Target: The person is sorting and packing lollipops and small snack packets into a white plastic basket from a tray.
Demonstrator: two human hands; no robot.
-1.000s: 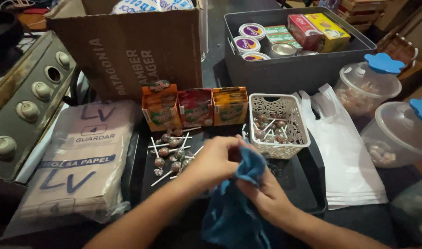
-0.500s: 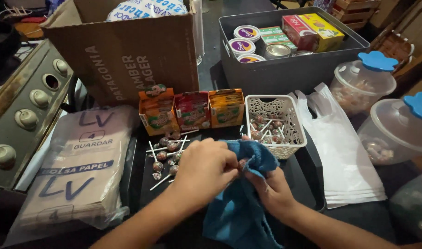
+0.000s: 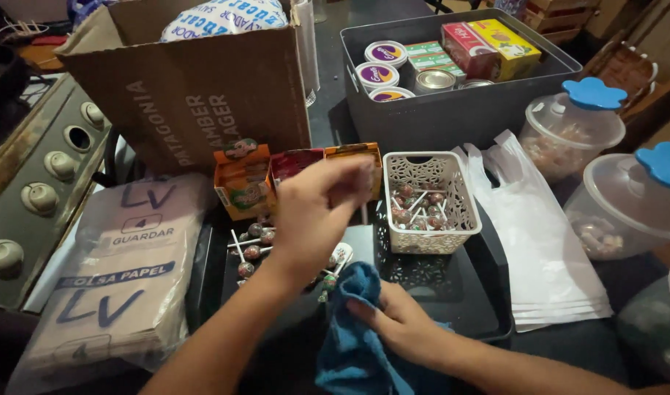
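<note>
**Left hand lifted off the cloth**

Lifted from the blue cloth [image 3: 364,344], the left hand [image 3: 317,208] hovered over loose lollipops [image 3: 251,241], fingertips pinched together; what they held was unclear. The right hand [image 3: 397,322] gripped the cloth beside the white basket [image 3: 430,201].

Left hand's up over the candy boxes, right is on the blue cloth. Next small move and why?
Probably lower the left hand to the loose lollipops on the black tray and pick one up: it hovers with fingers pinched, apparently empty, while the right hand presses the blue cloth ready.
</note>
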